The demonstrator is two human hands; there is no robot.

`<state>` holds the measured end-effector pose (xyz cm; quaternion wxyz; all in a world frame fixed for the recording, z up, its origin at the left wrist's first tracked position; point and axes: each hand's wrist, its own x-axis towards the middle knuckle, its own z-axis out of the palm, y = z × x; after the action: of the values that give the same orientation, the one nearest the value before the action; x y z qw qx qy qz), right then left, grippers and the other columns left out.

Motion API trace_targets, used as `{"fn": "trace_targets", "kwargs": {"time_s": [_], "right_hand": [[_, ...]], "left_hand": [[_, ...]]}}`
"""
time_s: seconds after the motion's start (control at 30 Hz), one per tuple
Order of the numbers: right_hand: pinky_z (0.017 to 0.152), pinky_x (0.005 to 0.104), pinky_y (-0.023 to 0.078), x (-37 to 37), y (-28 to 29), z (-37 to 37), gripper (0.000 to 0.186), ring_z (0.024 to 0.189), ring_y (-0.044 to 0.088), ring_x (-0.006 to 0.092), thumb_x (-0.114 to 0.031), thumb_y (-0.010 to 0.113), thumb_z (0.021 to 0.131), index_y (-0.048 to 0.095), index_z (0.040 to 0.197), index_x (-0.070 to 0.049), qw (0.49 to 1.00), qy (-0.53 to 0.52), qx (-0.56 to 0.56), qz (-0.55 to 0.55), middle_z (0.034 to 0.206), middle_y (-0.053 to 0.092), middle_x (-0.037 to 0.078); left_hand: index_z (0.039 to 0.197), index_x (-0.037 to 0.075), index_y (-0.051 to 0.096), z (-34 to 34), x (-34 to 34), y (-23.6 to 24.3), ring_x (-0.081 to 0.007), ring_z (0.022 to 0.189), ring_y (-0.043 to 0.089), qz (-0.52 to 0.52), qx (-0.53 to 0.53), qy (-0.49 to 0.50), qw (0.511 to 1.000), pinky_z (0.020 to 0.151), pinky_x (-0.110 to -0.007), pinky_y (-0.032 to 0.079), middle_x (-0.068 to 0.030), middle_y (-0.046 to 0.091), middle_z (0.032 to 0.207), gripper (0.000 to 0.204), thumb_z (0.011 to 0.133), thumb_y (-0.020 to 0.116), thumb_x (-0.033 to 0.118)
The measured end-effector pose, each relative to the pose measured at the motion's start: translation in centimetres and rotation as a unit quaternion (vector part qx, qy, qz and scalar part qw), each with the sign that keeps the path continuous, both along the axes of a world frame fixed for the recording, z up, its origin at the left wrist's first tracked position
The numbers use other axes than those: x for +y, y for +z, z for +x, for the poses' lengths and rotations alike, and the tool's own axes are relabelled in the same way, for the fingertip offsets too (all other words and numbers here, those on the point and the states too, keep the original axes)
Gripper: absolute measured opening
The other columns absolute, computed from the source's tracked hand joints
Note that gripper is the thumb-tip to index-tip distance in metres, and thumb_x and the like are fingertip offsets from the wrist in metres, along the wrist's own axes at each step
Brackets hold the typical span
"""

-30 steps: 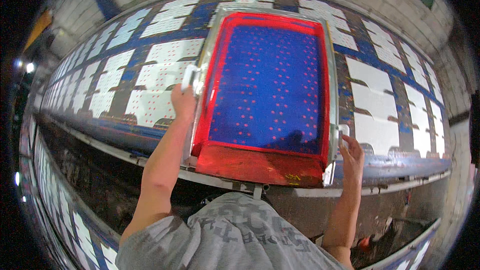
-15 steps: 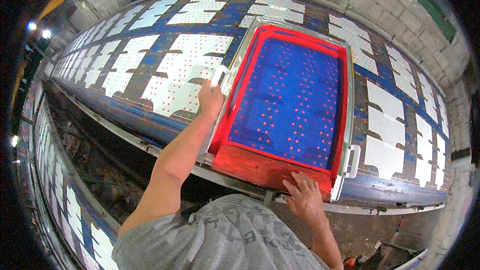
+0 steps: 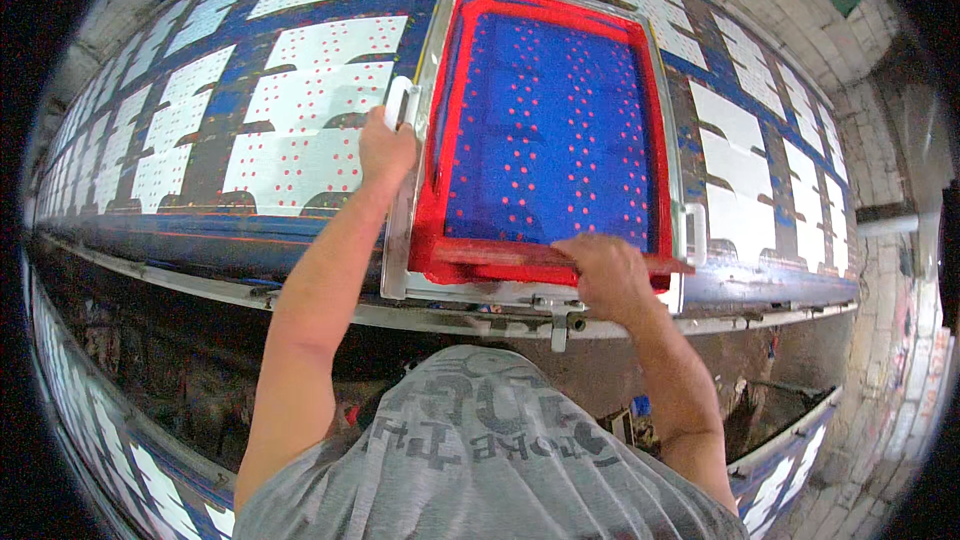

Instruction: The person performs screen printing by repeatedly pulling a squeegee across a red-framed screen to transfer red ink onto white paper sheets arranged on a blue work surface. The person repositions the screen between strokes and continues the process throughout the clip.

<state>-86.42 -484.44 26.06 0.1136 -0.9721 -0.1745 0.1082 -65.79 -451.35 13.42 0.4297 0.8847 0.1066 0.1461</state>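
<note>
A printing screen [image 3: 548, 130] with blue mesh, pink dots and red ink along its edges lies on the long table in a metal frame. My left hand [image 3: 388, 150] is closed on the white handle [image 3: 399, 98] at the frame's left side. Near the screen's lower end, my right hand [image 3: 608, 270] grips a red-smeared squeegee [image 3: 480, 253] that spans the screen's width. The right-side white handle [image 3: 698, 235] is free. Cut white pieces [image 3: 315, 110] lie around the screen, dotted pink to the left; the nearest piece to the right [image 3: 730, 170] looks plain white.
The long table [image 3: 300, 230] carries two rows of white pieces, with a metal rail [image 3: 800, 308] along its near edge. Another printed table [image 3: 110, 440] runs behind me at the lower left. Block walls [image 3: 870, 140] border the work area.
My right hand left the right handle, went down to the screen's lower end and now holds the squeegee, raised slightly up the screen. My left hand stays on its handle. The view has shifted.
</note>
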Motion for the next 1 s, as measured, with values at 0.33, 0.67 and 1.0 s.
{"fn": "trace_targets", "kwargs": {"time_s": [0.33, 0.67, 1.0], "right_hand": [[0.103, 0.0505, 0.058, 1.1, 1.1, -3.7, 0.047, 0.120, 0.074, 0.0348, -0.005, 0.067, 0.084, 0.078, 0.128, -0.012, 0.998, -0.051, 0.024, 0.000, 0.126, 0.078, 0.015], [0.095, 0.0461, 0.058, 0.2, -2.8, -0.5, 0.049, 0.108, 0.073, 0.0306, -0.001, 0.072, 0.077, 0.080, 0.124, -0.011, 0.982, -0.019, -0.189, -0.001, 0.117, 0.076, 0.009], [0.100, 0.0514, 0.060, -4.9, -4.4, 21.9, 0.045, 0.115, 0.074, 0.0377, -0.008, 0.070, 0.086, 0.078, 0.129, -0.018, 0.982, 0.029, -0.180, -0.039, 0.122, 0.077, 0.015]], "left_hand": [[0.134, 0.005, 0.067, 9.1, 2.5, 2.0, -0.0456, 0.121, 0.072, 0.149, 0.081, -0.165, 0.972, 0.105, -0.055, 0.055, -0.0281, 0.077, 0.123, 0.050, 0.097, 0.072, 0.037], [0.129, 0.008, 0.070, 9.5, 2.4, 0.4, -0.0445, 0.115, 0.074, 0.132, 0.054, -0.175, 0.974, 0.100, -0.052, 0.057, -0.0277, 0.077, 0.119, 0.036, 0.101, 0.075, 0.030], [0.127, 0.007, 0.069, 8.2, 1.7, 2.3, -0.0458, 0.113, 0.074, 0.134, 0.072, -0.169, 0.974, 0.098, -0.052, 0.056, -0.0248, 0.077, 0.118, 0.032, 0.101, 0.076, 0.023]]}}
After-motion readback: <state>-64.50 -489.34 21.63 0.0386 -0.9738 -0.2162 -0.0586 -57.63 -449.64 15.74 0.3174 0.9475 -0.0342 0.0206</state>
